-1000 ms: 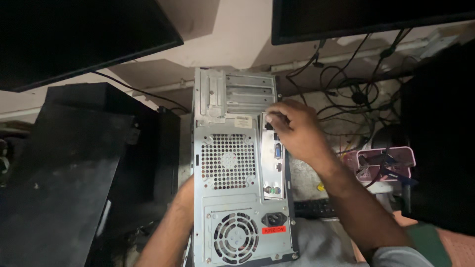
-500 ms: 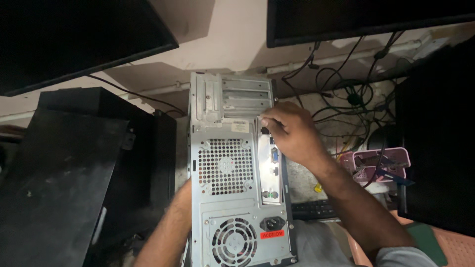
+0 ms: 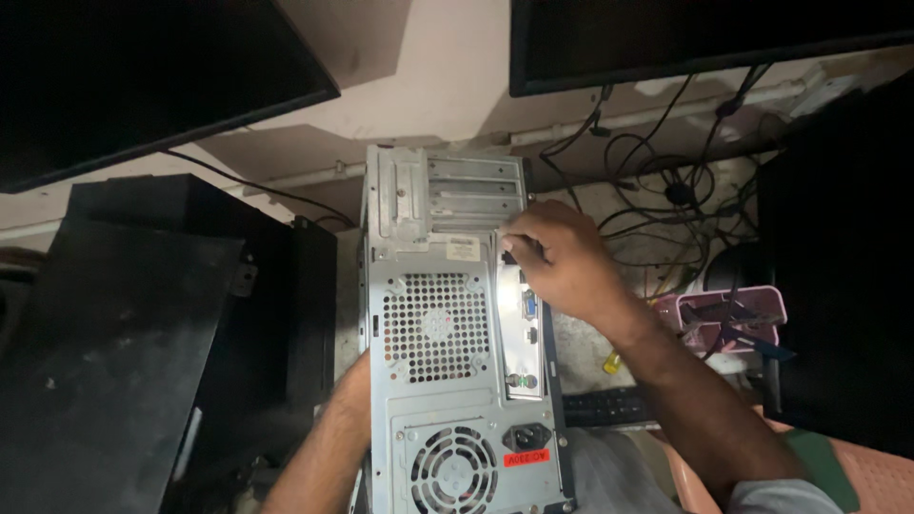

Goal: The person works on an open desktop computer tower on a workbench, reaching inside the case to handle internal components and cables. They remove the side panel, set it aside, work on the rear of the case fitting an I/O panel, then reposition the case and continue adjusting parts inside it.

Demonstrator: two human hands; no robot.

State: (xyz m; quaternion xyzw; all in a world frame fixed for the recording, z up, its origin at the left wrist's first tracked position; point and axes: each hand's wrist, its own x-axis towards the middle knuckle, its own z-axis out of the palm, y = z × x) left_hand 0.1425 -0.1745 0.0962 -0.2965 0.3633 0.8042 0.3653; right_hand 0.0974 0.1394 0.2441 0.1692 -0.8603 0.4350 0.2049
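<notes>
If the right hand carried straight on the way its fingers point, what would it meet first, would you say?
The right hand points left across the computer case rear. Its fingertips already touch the port panel's top, so next would probably come the small pale label; depth is unclear.

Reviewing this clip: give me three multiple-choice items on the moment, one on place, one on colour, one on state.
1. Where do the right hand fingertips rest?
A. on the fan grille
B. at the top of the port panel
C. on a monitor

2. What colour is the small basket to the right?
A. pink
B. green
C. blue

3. How does the computer case lie?
A. front panel up
B. side panel up
C. rear panel up

Answers: 1 B, fingers meet the panel's top; 2 A, pink plastic; 3 C, fans and ports face the camera.
</notes>
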